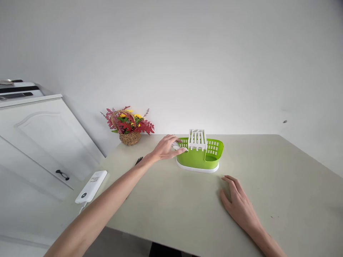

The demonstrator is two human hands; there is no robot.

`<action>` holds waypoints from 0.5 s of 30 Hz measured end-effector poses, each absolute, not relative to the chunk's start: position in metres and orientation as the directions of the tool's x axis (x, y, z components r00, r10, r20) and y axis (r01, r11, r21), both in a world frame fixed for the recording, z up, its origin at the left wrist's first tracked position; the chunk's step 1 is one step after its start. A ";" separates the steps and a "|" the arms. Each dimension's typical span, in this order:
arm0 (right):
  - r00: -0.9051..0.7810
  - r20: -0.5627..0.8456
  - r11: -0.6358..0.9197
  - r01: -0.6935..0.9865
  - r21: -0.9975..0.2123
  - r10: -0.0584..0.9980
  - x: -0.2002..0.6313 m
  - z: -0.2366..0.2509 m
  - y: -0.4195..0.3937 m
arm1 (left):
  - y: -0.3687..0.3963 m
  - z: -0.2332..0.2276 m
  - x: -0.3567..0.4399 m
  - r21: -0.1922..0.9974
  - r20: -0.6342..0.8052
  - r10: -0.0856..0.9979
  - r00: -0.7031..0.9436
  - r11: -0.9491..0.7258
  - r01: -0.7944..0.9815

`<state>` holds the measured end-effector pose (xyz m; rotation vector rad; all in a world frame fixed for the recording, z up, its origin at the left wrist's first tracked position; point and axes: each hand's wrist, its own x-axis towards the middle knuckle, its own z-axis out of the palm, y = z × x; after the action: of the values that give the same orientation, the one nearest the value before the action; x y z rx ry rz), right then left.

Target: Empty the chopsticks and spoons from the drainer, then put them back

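Stretching far forward across the tabletop [281, 185], the left hand [166, 148] has its grip closed around a small white object [177, 146], held right at the left end of the green caddy [200, 157], while the right hand [238, 203] lies palm down and flat, fingers loosely spread, holding nothing, just in front of the caddy. The caddy stands upright near the far wall with its long axis running left to right, a white slotted insert [197, 138] rising from its middle. Dark marks on the white power bank [91, 186] at the left edge are too small to read.

Left hand [166, 148] on a white object [177, 146] at the green rack's [199, 157] rim, right hand [238, 201] flat on the table [281, 185].
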<state>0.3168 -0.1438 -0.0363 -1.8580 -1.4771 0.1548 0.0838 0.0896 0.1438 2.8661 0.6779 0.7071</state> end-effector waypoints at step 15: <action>0.338 0.285 -0.092 0.773 -0.628 0.897 0.314 -0.030 -0.144 | 0.116 0.131 0.104 0.209 0.407 0.342 0.847 -0.938 0.277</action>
<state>0.3144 -0.1443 -0.0298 -1.8910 -1.4651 0.2216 0.1039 0.1163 0.1315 2.8812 0.4854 0.6749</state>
